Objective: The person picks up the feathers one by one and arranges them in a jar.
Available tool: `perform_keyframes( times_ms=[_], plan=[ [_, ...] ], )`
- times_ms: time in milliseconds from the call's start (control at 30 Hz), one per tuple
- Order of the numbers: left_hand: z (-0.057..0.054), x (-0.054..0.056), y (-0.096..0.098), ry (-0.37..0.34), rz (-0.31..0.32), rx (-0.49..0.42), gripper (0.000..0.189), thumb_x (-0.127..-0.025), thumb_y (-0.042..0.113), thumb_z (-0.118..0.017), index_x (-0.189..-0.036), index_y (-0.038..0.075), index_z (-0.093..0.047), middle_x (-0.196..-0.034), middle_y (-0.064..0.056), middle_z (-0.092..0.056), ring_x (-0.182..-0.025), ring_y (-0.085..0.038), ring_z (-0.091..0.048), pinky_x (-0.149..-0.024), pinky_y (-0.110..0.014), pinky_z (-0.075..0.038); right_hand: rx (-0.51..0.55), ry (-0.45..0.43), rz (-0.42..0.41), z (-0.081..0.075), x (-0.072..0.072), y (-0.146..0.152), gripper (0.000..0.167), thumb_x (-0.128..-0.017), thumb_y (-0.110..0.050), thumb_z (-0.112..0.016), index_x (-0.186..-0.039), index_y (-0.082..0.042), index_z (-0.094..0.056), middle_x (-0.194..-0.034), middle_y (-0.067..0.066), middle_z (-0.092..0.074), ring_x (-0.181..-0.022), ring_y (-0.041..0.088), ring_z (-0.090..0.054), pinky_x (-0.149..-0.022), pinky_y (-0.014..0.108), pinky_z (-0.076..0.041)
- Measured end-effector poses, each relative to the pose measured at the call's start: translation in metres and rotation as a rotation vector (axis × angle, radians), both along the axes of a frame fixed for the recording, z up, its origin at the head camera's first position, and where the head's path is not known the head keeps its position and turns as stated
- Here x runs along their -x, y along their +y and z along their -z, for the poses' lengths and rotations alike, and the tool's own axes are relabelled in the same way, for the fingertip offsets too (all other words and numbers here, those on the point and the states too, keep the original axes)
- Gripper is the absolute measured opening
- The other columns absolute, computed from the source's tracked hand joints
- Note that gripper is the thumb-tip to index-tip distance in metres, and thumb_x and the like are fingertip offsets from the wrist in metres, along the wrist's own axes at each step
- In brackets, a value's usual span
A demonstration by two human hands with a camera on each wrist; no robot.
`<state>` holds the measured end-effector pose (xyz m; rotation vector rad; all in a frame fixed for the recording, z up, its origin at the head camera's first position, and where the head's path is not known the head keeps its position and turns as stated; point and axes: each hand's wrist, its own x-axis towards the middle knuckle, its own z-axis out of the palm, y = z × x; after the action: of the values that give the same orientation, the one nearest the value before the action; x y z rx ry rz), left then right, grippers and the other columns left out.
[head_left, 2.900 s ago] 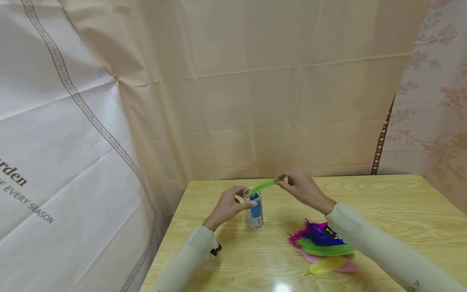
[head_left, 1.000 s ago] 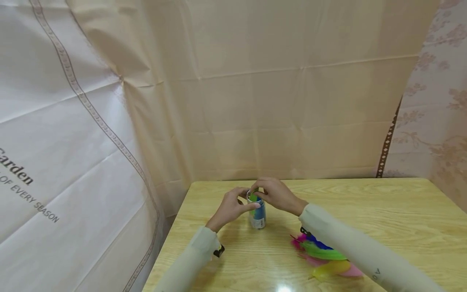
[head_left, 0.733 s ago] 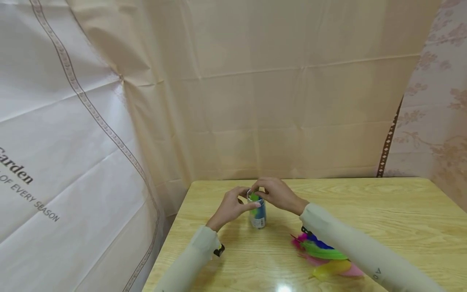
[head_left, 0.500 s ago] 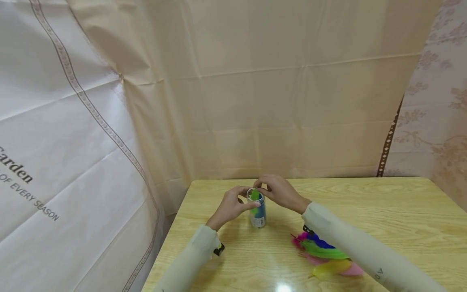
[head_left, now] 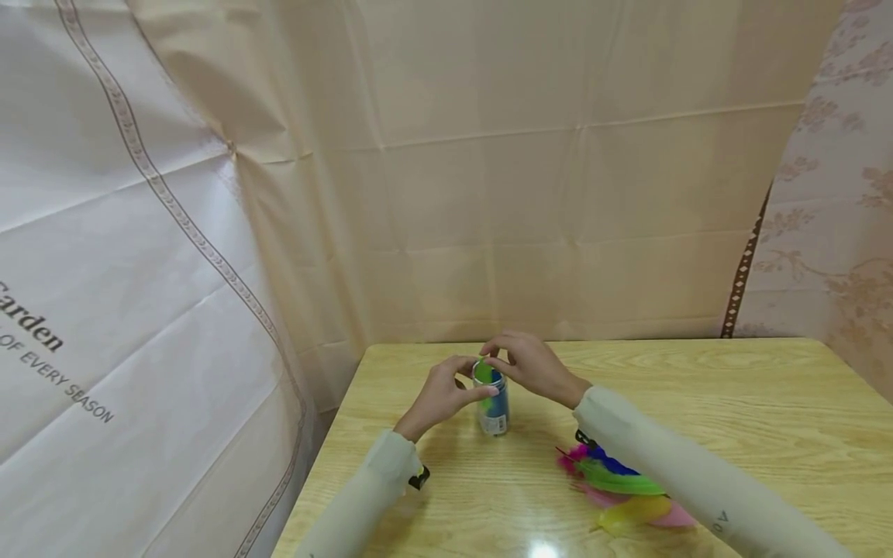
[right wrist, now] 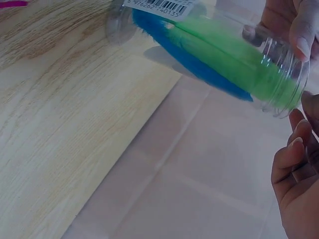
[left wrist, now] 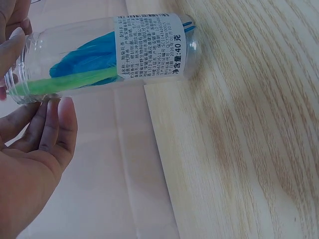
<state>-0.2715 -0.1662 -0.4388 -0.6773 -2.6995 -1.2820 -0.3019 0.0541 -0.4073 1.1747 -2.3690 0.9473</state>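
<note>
A clear jar (head_left: 494,425) with a printed label (left wrist: 149,46) stands upright on the table. My left hand (head_left: 441,397) grips it around the neck, with the thumb on the near side. Inside the jar, a blue feather (right wrist: 199,69) leans beside a green feather (right wrist: 227,57). The green one reaches up to the mouth, where its tip shows just above the rim in the head view. My right hand (head_left: 536,369) is at the mouth, pinching that tip between thumb and index finger; the fingertips partly cover it.
On the wooden table (head_left: 698,395), right of the jar, lies a pile of feathers: a green feather (head_left: 621,482), a yellow feather (head_left: 633,511), plus dark blue, magenta and pink ones. My right sleeve (head_left: 670,449) hangs over part of it. Fabric sheets (head_left: 446,194) hang behind the table.
My right hand has come left and down to the jar, taking the green feather from above the mouth to inside. Most recently its fingers shift slightly at the rim. The left hand keeps its grip.
</note>
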Motion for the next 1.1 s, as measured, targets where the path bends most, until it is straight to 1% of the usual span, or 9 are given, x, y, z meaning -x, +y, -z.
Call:
perform_keyframes(
  times_ms=[133,233,367,633,833,900,967,1100],
  plan=[
    [0.000,0.000,0.000,-0.002,0.005,-0.001,0.054,-0.090,0.051,-0.077,-0.134,0.021,-0.066,-0.119,0.004,-0.065,-0.104,-0.013,-0.061,-0.083,-0.031,-0.056,-0.012,0.012,-0.003,0.000,0.001,-0.004,0.007,-0.095,-0.014,-0.076,-0.102,-0.015,-0.076,-0.095,-0.008,-0.067,-0.072,0.005,-0.054,-0.063,0.025,-0.050],
    [0.000,-0.001,-0.001,-0.002,0.006,-0.005,0.054,-0.090,0.050,-0.078,-0.134,0.021,-0.066,-0.120,0.003,-0.064,-0.105,-0.013,-0.061,-0.083,-0.031,-0.056,-0.033,0.015,0.005,0.000,0.001,-0.006,0.005,-0.095,-0.013,-0.077,-0.100,-0.013,-0.076,-0.095,-0.007,-0.066,-0.077,0.007,-0.057,-0.066,0.026,-0.051],
    [-0.001,0.000,-0.001,-0.004,0.004,-0.008,0.055,-0.090,0.050,-0.078,-0.134,0.020,-0.066,-0.121,0.003,-0.064,-0.105,-0.013,-0.061,-0.083,-0.031,-0.056,-0.059,0.019,0.013,0.001,0.002,-0.007,0.005,-0.095,-0.014,-0.077,-0.100,-0.013,-0.077,-0.095,-0.006,-0.067,-0.082,0.008,-0.060,-0.069,0.026,-0.052],
    [-0.001,0.000,0.000,0.000,0.006,-0.001,0.053,-0.089,0.050,-0.079,-0.131,0.020,-0.068,-0.120,0.003,-0.065,-0.105,-0.013,-0.061,-0.082,-0.030,-0.056,-0.103,0.000,0.013,0.002,0.003,-0.010,0.005,-0.096,-0.016,-0.076,-0.100,-0.014,-0.078,-0.095,-0.007,-0.066,-0.082,0.007,-0.060,-0.070,0.025,-0.053],
    [-0.002,0.000,0.001,0.008,0.009,0.006,0.053,-0.090,0.050,-0.078,-0.132,0.021,-0.067,-0.119,0.003,-0.065,-0.105,-0.013,-0.061,-0.082,-0.030,-0.056,-0.160,-0.022,0.021,0.002,0.002,-0.011,0.007,-0.094,-0.016,-0.078,-0.100,-0.013,-0.080,-0.091,-0.007,-0.060,-0.073,0.005,-0.051,-0.064,0.022,-0.048],
    [-0.002,0.000,0.001,0.010,0.008,0.008,0.053,-0.090,0.050,-0.078,-0.132,0.021,-0.067,-0.121,0.001,-0.066,-0.105,-0.013,-0.061,-0.082,-0.030,-0.056,-0.161,-0.023,0.020,0.001,0.002,-0.011,0.007,-0.094,-0.014,-0.078,-0.100,-0.012,-0.080,-0.090,-0.006,-0.059,-0.073,0.005,-0.050,-0.063,0.022,-0.047],
    [-0.002,0.000,0.000,0.007,0.011,0.008,0.052,-0.090,0.050,-0.078,-0.132,0.021,-0.067,-0.122,-0.001,-0.067,-0.106,-0.012,-0.061,-0.082,-0.029,-0.056,-0.153,-0.012,0.027,0.000,0.002,-0.011,0.006,-0.093,-0.014,-0.079,-0.099,-0.013,-0.080,-0.091,-0.007,-0.060,-0.074,0.006,-0.052,-0.064,0.023,-0.048],
    [-0.002,0.000,0.000,-0.007,0.020,0.002,0.054,-0.090,0.049,-0.078,-0.134,0.021,-0.066,-0.123,0.001,-0.068,-0.108,-0.012,-0.062,-0.082,-0.029,-0.056,-0.111,0.018,0.051,-0.002,0.002,-0.011,0.010,-0.092,-0.013,-0.080,-0.102,-0.013,-0.077,-0.093,-0.004,-0.064,-0.079,0.009,-0.057,-0.068,0.027,-0.051]
  ],
)
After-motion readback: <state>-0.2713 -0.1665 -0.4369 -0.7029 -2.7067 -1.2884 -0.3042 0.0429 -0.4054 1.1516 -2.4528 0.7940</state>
